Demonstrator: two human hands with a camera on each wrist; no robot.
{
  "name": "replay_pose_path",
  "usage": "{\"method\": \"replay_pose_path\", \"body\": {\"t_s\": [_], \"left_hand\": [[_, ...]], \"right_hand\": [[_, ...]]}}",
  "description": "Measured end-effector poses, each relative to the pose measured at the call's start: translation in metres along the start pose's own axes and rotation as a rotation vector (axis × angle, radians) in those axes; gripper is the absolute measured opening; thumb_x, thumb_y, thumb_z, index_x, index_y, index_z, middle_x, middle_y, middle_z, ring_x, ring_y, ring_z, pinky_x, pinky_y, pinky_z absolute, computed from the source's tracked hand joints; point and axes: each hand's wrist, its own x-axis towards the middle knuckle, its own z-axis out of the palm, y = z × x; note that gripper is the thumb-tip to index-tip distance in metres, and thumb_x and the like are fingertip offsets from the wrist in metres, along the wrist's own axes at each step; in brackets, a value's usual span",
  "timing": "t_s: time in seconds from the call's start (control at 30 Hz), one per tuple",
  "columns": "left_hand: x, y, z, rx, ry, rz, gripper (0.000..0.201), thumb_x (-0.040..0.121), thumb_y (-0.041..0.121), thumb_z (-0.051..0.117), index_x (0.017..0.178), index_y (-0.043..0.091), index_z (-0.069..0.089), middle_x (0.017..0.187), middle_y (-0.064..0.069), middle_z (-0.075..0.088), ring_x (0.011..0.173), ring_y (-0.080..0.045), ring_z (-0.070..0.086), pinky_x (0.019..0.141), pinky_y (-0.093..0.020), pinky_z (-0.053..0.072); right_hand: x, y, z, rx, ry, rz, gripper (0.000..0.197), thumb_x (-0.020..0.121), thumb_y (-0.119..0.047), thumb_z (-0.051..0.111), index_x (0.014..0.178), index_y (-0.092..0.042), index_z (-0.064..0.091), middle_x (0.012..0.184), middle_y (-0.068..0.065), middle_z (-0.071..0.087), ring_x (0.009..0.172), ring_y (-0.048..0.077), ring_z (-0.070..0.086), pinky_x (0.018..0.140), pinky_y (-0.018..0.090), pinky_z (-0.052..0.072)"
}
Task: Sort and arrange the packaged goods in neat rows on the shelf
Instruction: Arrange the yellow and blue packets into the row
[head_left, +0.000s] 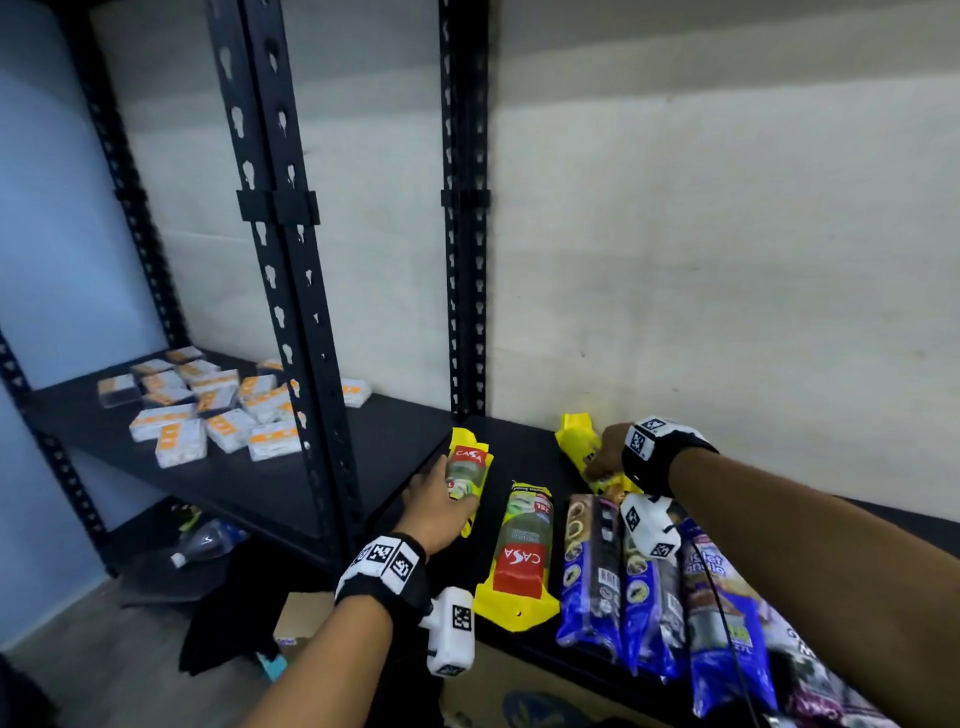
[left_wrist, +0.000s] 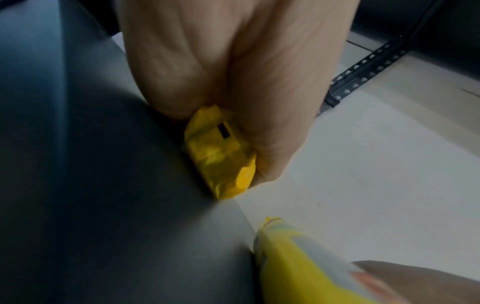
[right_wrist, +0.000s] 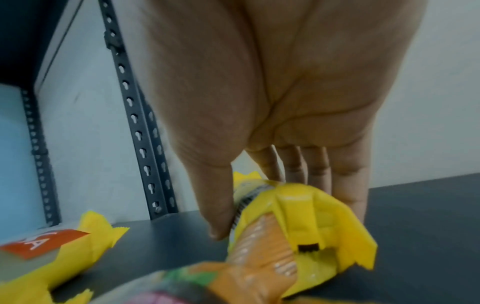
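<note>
a: we start with the black shelf (head_left: 519, 441) in front of the pale wall (head_left: 727, 234) — most of the packaged goods lie on it at the right.
b: yes. we see blue and purple packs (head_left: 649, 597) side by side at the front edge, then a yellow casa pack (head_left: 521, 556) lying alone to their left.
a: our left hand (head_left: 434, 506) is curled round a second yellow casa pack (head_left: 467, 475), near the shelf's left edge; the wrist view shows the end of it pinched.
b: and our right hand (head_left: 605, 457) has thumb and fingers closed round a third yellow pack (head_left: 574, 439) close to the wall, its near end resting on the other packs.
a: on the next shelf board over (head_left: 78, 415), small white-and-orange packets (head_left: 208, 410) lie scattered.
</note>
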Motion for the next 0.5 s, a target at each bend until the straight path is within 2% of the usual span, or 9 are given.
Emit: {"method": "replay_pose_path", "body": {"t_s": [0.07,0.13,0.2,0.23,0.27,0.33,0.4,0.5], "left_hand": [[-0.004,0.000,-0.001,-0.055,0.005,0.017,0.074,0.089,0.035,0.062,0.155,0.026,0.028,0.145,-0.015,0.039,0.135,-0.035,0.037,0.115,-0.046,0.033],[-0.010,-0.002,0.000,-0.077,0.015,0.048,0.070,0.084,0.040,0.060,0.149,0.031,0.037,0.135,-0.013,0.045,0.129,-0.035,0.043,0.112,-0.048,0.036],[-0.018,-0.002,0.002,-0.083,0.022,0.066,0.072,0.079,0.044,0.057,0.148,0.032,0.039,0.129,-0.012,0.047,0.126,-0.035,0.044,0.111,-0.048,0.037],[-0.022,-0.003,0.003,-0.078,0.023,0.068,0.071,0.082,0.042,0.058,0.149,0.031,0.038,0.129,-0.013,0.046,0.126,-0.035,0.043,0.112,-0.047,0.035],[-0.026,-0.003,0.004,-0.061,0.029,0.074,0.068,0.087,0.037,0.059,0.151,0.031,0.036,0.129,-0.013,0.045,0.127,-0.035,0.041,0.113,-0.045,0.033],[-0.035,-0.002,0.005,-0.019,0.038,0.089,0.065,0.092,0.030,0.058,0.152,0.032,0.033,0.128,-0.013,0.043,0.127,-0.034,0.037,0.111,-0.040,0.031],[-0.043,-0.001,0.008,-0.009,0.029,0.096,0.064,0.093,0.028,0.057,0.152,0.033,0.032,0.127,-0.013,0.042,0.127,-0.034,0.034,0.108,-0.039,0.029],[-0.052,0.000,0.017,0.002,-0.016,0.112,0.064,0.093,0.030,0.056,0.152,0.036,0.031,0.129,-0.011,0.041,0.128,-0.034,0.032,0.110,-0.042,0.028]], "right_hand": [[0.000,-0.001,-0.002,0.030,-0.011,-0.022,0.044,0.067,-0.062,0.065,0.061,-0.020,0.054,0.076,0.005,0.064,0.062,0.024,0.058,0.058,0.027,0.042],[0.001,-0.002,-0.003,0.116,-0.026,-0.029,0.043,0.064,-0.062,0.058,0.062,-0.019,0.063,0.069,0.003,0.065,0.062,0.023,0.060,0.058,0.027,0.045],[0.003,-0.002,-0.005,0.256,-0.030,-0.030,0.047,0.057,-0.060,0.055,0.066,-0.018,0.072,0.066,0.002,0.070,0.061,0.022,0.064,0.060,0.026,0.049],[0.001,-0.004,-0.006,0.306,-0.031,-0.025,0.047,0.057,-0.059,0.055,0.066,-0.017,0.073,0.064,0.002,0.070,0.060,0.022,0.064,0.060,0.026,0.049],[-0.004,-0.006,-0.009,0.338,-0.019,-0.027,0.047,0.060,-0.059,0.055,0.065,-0.015,0.072,0.064,0.003,0.069,0.062,0.023,0.063,0.063,0.027,0.050],[-0.010,-0.010,-0.013,0.367,0.022,-0.038,0.042,0.076,-0.053,0.055,0.067,-0.013,0.065,0.078,0.011,0.067,0.074,0.028,0.061,0.070,0.031,0.048],[-0.016,-0.011,-0.016,0.386,0.064,-0.055,0.040,0.090,-0.044,0.051,0.078,-0.008,0.062,0.092,0.018,0.063,0.083,0.031,0.058,0.068,0.032,0.042],[-0.024,-0.007,-0.020,0.444,0.104,-0.072,0.041,0.095,-0.041,0.047,0.089,-0.002,0.060,0.092,0.018,0.060,0.083,0.031,0.056,0.064,0.033,0.037]]}}
